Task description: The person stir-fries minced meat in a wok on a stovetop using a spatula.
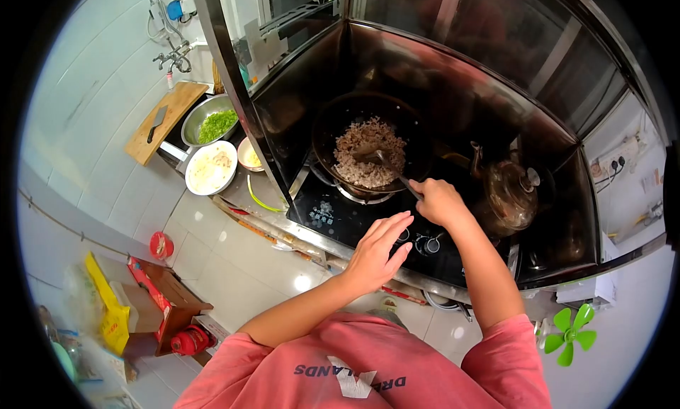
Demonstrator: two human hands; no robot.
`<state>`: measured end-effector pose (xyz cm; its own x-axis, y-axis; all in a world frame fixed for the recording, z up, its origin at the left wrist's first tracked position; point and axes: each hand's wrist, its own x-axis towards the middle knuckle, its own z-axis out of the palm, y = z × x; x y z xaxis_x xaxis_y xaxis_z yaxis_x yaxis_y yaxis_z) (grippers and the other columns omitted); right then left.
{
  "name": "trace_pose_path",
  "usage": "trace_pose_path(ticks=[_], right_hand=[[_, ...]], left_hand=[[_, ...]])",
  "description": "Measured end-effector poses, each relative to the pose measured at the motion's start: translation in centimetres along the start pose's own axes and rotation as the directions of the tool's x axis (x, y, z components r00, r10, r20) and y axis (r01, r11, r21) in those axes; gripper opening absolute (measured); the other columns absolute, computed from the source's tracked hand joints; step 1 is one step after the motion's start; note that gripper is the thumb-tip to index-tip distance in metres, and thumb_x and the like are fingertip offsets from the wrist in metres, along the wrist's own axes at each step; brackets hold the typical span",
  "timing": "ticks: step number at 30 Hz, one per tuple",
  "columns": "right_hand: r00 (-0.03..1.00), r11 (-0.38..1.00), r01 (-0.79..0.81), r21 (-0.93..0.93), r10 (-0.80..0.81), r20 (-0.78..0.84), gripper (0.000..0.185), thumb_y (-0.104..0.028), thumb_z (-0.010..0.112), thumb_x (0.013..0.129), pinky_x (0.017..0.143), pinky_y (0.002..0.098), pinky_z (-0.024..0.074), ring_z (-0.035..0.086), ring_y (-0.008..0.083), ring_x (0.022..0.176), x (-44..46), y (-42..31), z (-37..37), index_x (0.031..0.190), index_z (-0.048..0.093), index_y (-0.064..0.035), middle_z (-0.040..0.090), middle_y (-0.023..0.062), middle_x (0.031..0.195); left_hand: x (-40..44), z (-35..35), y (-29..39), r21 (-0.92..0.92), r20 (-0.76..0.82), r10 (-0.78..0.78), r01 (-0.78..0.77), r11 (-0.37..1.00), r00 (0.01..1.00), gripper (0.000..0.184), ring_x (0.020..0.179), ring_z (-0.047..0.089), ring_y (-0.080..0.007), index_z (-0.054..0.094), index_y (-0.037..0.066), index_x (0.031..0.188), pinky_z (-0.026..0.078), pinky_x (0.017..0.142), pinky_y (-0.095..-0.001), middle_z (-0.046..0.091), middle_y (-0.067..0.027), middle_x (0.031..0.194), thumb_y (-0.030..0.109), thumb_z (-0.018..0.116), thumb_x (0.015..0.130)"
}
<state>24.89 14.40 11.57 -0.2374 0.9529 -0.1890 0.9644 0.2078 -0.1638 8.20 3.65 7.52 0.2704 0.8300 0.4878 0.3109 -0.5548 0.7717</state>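
Observation:
A dark wok (324, 129) sits on the left burner of the black stove (312, 200), holding crumbly, light-brown food (368, 143). My right hand (440, 202) is closed around the handle of a metal spatula (386, 164), whose head rests in the food. To the left of it, my left hand (377, 255) hovers over the stove's front edge near the knobs (427, 244), palm toward the right, fingers stretched out and holding nothing.
A kettle (506, 196) stands right of the wok. On the left are a bowl of chopped greens (217, 125), a white bowl (211, 168), a smaller bowl (249, 156), and a knife (157, 123) on a cutting board (177, 111). Metal panels (453, 83) surround the stove.

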Motion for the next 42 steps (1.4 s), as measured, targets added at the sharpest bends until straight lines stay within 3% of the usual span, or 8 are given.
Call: trace_pose_path(ticks=[7, 14, 23, 26, 32, 36, 40, 42], right_hand=[[0.996, 0.984, -0.009, 0.18, 0.024, -0.082, 0.049, -0.009, 0.06, 0.077, 0.087, 0.0447, 0.0507, 0.063, 0.0383, 0.097, 1.9, -1.5, 0.8, 0.125, 0.059, -0.0127, 0.066, 0.0224, 0.101], [1.0, 1.0, -0.015, -0.014, 0.015, 0.006, 0.029, -0.008, 0.059, 0.081, 0.08, 0.0457, 0.0525, 0.064, 0.0382, 0.093, -0.2, -1.8, -0.8, 0.11, 0.065, -0.0082, 0.067, 0.0203, 0.096], [0.985, 0.961, 0.02, 0.275, 0.029, -0.171, 0.053, -0.006, 0.058, 0.074, 0.088, 0.0414, 0.0493, 0.063, 0.0374, 0.095, 3.6, -1.2, 1.7, 0.127, 0.057, -0.0058, 0.065, 0.0233, 0.098], [1.0, 0.988, -0.002, 0.152, 0.001, 0.006, 0.05, -0.007, 0.057, 0.078, 0.09, 0.0436, 0.0493, 0.062, 0.0379, 0.101, 3.6, -1.6, 1.3, 0.127, 0.058, -0.0119, 0.064, 0.0225, 0.107], [0.994, 0.996, 0.077, 0.034, -0.079, 0.078, 0.051, -0.003, 0.056, 0.071, 0.088, 0.0424, 0.0499, 0.063, 0.0365, 0.098, -1.1, -0.5, -5.1, 0.12, 0.064, -0.0111, 0.065, 0.0227, 0.102], [0.984, 0.986, 0.16, 0.046, -0.163, 0.07, 0.054, -0.007, 0.06, 0.067, 0.086, 0.0414, 0.0498, 0.063, 0.0384, 0.094, 0.2, 0.5, -3.0, 0.121, 0.062, -0.0089, 0.065, 0.0242, 0.098], [0.999, 0.963, -0.025, 0.27, 0.03, -0.016, 0.051, -0.01, 0.061, 0.074, 0.091, 0.0394, 0.0482, 0.06, 0.0363, 0.104, 2.1, -0.3, -1.4, 0.124, 0.059, -0.0058, 0.063, 0.024, 0.108], [0.998, 0.951, -0.007, 0.309, 0.026, -0.055, 0.049, -0.013, 0.061, 0.077, 0.092, 0.0398, 0.0476, 0.059, 0.0361, 0.106, 2.2, -0.2, -1.1, 0.125, 0.058, -0.0046, 0.063, 0.0233, 0.111]], left_hand=[[0.2, 0.0, -0.3, 0.016, 0.0, -0.05, 0.05, 0.999, 0.999, 0.045, 0.116, 0.051, -0.0326, 0.052, 0.002, 0.128, 0.041, 0.099, -0.0381, 0.052, -0.0165, 0.132, 0.009, 0.063, 0.086], [0.7, 0.2, -0.4, 0.003, 0.021, -0.036, 0.036, 0.999, 0.999, 0.045, 0.117, 0.05, -0.0327, 0.052, 0.001, 0.128, 0.041, 0.099, -0.038, 0.051, -0.0165, 0.133, 0.01, 0.063, 0.086], [1.0, -0.1, -0.6, 0.019, 0.022, -0.069, 0.069, 0.997, 0.997, 0.046, 0.117, 0.049, -0.0346, 0.049, -0.001, 0.129, 0.04, 0.099, -0.0395, 0.048, -0.0174, 0.134, 0.013, 0.06, 0.087], [1.1, 0.0, -0.4, 0.006, -0.004, -0.056, 0.056, 0.998, 0.998, 0.046, 0.117, 0.049, -0.0349, 0.048, -0.001, 0.129, 0.04, 0.099, -0.0397, 0.048, -0.0177, 0.134, 0.012, 0.06, 0.086], [1.6, -0.1, -0.4, 0.021, -0.051, -0.009, 0.01, 1.0, 0.999, 0.048, 0.117, 0.048, -0.0356, 0.048, -0.001, 0.13, 0.04, 0.099, -0.0401, 0.048, -0.018, 0.134, 0.01, 0.061, 0.085], [1.9, 0.1, -0.4, 0.024, -0.055, 0.004, -0.003, 1.0, 0.998, 0.048, 0.118, 0.048, -0.0354, 0.048, -0.001, 0.13, 0.04, 0.099, -0.0402, 0.049, -0.0177, 0.134, 0.009, 0.061, 0.085], [2.3, 0.1, -0.4, 0.022, -0.04, 0.009, -0.008, 1.0, 0.999, 0.048, 0.118, 0.048, -0.0353, 0.048, -0.001, 0.13, 0.04, 0.099, -0.0399, 0.049, -0.0178, 0.134, 0.009, 0.061, 0.085], [2.1, -0.1, -0.5, 0.019, -0.055, -0.011, 0.012, 1.0, 0.998, 0.048, 0.118, 0.048, -0.0351, 0.048, -0.002, 0.13, 0.039, 0.1, -0.0398, 0.049, -0.0179, 0.133, 0.009, 0.061, 0.085]])
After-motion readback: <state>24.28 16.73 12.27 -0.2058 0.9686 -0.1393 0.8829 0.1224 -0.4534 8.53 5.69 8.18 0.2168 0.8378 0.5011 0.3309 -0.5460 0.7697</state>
